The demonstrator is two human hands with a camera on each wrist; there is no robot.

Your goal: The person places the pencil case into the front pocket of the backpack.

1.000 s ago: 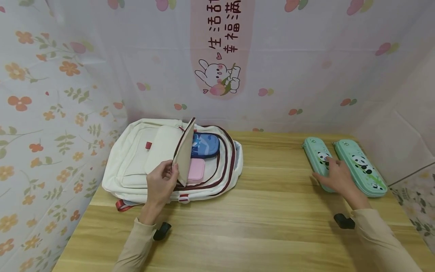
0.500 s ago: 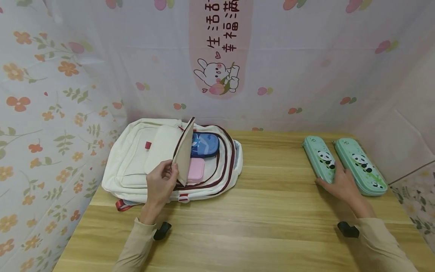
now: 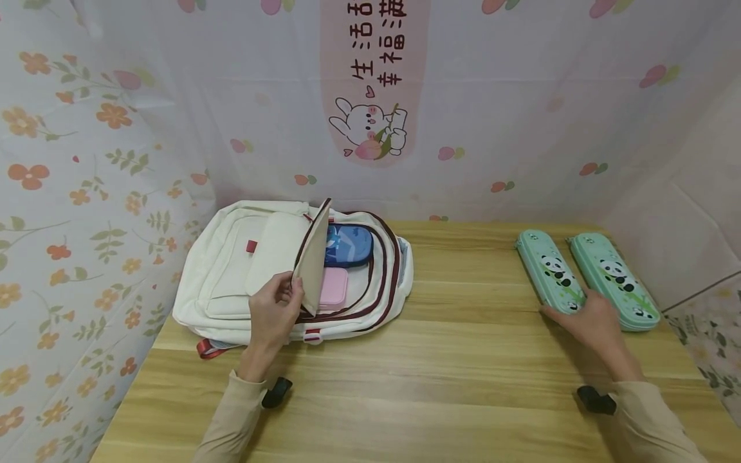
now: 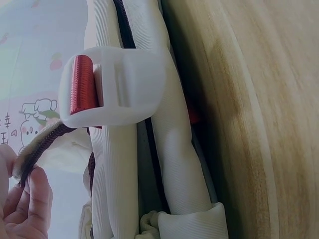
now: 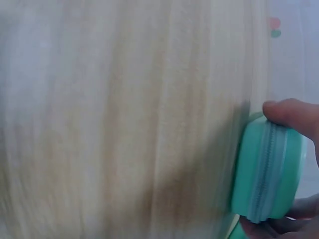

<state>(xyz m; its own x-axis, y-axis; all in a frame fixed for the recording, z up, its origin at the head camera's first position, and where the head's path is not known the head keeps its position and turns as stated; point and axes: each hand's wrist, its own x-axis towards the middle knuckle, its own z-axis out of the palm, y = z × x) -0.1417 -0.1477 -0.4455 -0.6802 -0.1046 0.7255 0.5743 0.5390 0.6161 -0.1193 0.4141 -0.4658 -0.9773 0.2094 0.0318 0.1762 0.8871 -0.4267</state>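
A white backpack (image 3: 222,257) with dark red zips lies on the left of the table. My left hand (image 3: 274,305) pinches the edge of its raised front flap (image 3: 314,267); the left wrist view shows the zipped edge (image 4: 47,142) between thumb and fingers. Inside the opened pocket are a blue case (image 3: 350,245) and a pink square case (image 3: 334,287). On the right, my right hand (image 3: 599,328) grips the near end of a mint-green panda pencil case (image 3: 541,257). In the right wrist view, thumb and fingers straddle that zipped end (image 5: 269,169).
A second mint-green panda pencil case (image 3: 613,273) lies just right of the gripped one. Wooden tabletop (image 3: 440,360) stretches between backpack and cases. Patterned cloth (image 3: 480,116) hangs behind the table, with more cloth at both sides.
My right hand has slid from above the left green pencil case down to its near end and taken hold there. My left hand keeps the flap raised in the same place.
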